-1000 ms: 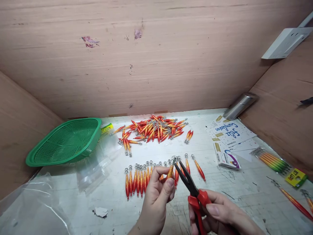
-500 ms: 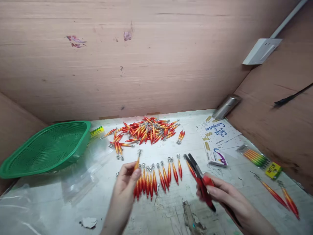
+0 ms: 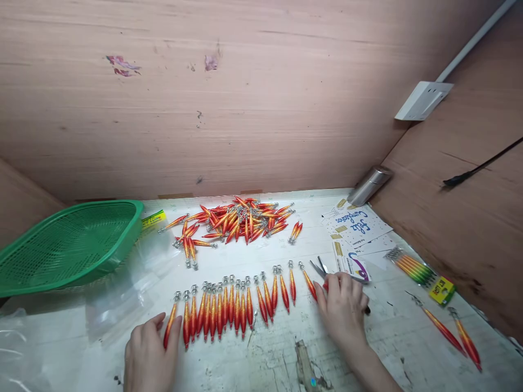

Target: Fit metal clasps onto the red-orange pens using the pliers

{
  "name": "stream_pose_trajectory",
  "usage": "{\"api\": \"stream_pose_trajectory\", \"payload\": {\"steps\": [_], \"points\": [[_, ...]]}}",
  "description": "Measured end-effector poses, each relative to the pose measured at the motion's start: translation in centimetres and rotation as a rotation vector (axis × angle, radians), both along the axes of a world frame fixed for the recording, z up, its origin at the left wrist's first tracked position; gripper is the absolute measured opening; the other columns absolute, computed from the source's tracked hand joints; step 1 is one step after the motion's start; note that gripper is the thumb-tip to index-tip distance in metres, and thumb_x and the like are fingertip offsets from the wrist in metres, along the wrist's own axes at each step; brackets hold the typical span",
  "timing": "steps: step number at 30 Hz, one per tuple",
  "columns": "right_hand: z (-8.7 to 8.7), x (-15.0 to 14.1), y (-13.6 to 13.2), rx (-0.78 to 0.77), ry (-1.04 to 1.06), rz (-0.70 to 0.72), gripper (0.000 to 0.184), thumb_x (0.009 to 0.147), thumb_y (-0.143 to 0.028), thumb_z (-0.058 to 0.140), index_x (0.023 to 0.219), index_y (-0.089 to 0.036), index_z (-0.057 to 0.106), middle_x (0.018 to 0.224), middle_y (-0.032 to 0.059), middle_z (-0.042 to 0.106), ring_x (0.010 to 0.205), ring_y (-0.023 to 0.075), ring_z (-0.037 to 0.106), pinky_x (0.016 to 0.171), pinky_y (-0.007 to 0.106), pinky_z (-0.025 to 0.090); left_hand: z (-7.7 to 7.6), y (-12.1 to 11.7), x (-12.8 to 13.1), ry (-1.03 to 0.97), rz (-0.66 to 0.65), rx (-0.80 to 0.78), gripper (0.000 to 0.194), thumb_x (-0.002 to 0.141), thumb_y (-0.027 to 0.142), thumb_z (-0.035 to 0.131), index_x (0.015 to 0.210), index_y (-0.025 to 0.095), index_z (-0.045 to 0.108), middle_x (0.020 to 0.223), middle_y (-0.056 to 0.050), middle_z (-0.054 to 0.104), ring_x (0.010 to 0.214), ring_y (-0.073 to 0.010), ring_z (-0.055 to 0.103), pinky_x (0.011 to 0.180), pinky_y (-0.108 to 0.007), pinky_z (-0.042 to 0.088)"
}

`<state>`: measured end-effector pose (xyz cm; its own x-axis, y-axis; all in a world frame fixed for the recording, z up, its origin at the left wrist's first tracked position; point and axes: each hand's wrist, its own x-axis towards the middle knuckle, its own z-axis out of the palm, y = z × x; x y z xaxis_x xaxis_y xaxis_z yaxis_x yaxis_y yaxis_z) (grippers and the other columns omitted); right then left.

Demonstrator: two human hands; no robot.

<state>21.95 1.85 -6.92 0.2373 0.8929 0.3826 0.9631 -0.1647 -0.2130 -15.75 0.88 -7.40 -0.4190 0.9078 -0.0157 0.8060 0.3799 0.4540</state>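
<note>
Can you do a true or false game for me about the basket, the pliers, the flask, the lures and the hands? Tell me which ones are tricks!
1. The basket is green. True.
2. The left hand is on the pliers. False: a lure is between its thumb and fingers.
3. The right hand covers part of the pliers. True.
4. The flask is right beside the basket. False: it is over on the right, by the cards.
5. The row of lures is farther from the person than the heap. False: the row is nearer.
</note>
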Motion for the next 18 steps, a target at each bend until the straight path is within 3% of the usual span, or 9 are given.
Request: {"api": "stream_pose_trajectory", "payload": {"steps": [4, 8, 10, 13, 15, 18], "points": [[-1.0, -1.1, 1.1, 0.010, 0.041, 0.229, 0.014, 0.094, -0.019, 0.044, 0.085, -0.022, 0.054, 0.085, 0.0073, 0.056, 0.074, 0.0228, 0.059, 0.065, 0.034, 0.051, -1.3, -1.0, 1.3, 0.195, -0.265, 0.258, 0.058, 0.089, 0.052, 0.047, 0.126, 0.008, 0.052, 0.117, -0.022, 0.056, 0.111, -0.0379, 0.055, 0.095, -0.057, 0.047], [-1.7, -2.1, 1.5, 0.014, 0.053, 0.382, 0.020, 0.095, -0.015, 0.041, 0.082, -0.021, 0.054, 0.081, 0.0063, 0.056, 0.068, 0.0201, 0.061, 0.060, 0.032, 0.052, -2.0, -1.9, 2.2, 0.185, -0.490, 0.367, 0.048, 0.093, 0.039, 0.050, 0.135, 0.016, 0.045, 0.124, -0.018, 0.052, 0.112, -0.0326, 0.054, 0.093, -0.052, 0.050], [-1.7, -2.2, 1.4, 0.020, 0.035, 0.462, 0.019, 0.098, -0.021, 0.042, 0.090, -0.017, 0.059, 0.089, 0.0119, 0.060, 0.079, 0.0238, 0.064, 0.069, 0.037, 0.054, -1.7, -1.7, 2.1, 0.214, -0.605, 0.403, 0.049, 0.093, 0.036, 0.053, 0.139, 0.020, 0.044, 0.134, -0.019, 0.049, 0.121, -0.0339, 0.050, 0.096, -0.052, 0.047], [-1.5, -1.9, 0.9, -0.011, -0.022, 0.700, 0.029, 0.098, -0.036, 0.049, 0.117, -0.020, 0.065, 0.129, 0.0189, 0.058, 0.118, 0.0319, 0.057, 0.094, 0.049, 0.050, -0.6, -0.3, 1.9, 0.346, -0.998, 0.423, 0.057, 0.092, 0.038, 0.056, 0.147, 0.027, 0.043, 0.153, -0.015, 0.041, 0.140, -0.0368, 0.036, 0.107, -0.052, 0.039], [-1.5, -1.8, 0.7, -0.064, -0.071, 0.883, 0.042, 0.095, -0.043, 0.054, 0.136, -0.033, 0.058, 0.153, 0.0105, 0.043, 0.140, 0.0320, 0.040, 0.108, 0.051, 0.041, 0.3, 0.9, 2.2, 0.416, -1.256, 0.383, 0.061, 0.093, 0.042, 0.056, 0.151, 0.030, 0.038, 0.157, -0.010, 0.042, 0.144, -0.0352, 0.033, 0.111, -0.050, 0.035], [-1.8, -1.8, 0.8, -0.145, -0.129, 1.026, 0.059, 0.095, -0.045, 0.055, 0.151, -0.043, 0.036, 0.164, 0.0038, 0.029, 0.149, 0.0310, 0.026, 0.113, 0.052, 0.034, 1.0, 2.7, 3.2, 0.417, -1.438, 0.310, 0.061, 0.096, 0.043, 0.052, 0.153, 0.029, 0.035, 0.156, -0.007, 0.046, 0.143, -0.0301, 0.040, 0.113, -0.045, 0.035]]}}
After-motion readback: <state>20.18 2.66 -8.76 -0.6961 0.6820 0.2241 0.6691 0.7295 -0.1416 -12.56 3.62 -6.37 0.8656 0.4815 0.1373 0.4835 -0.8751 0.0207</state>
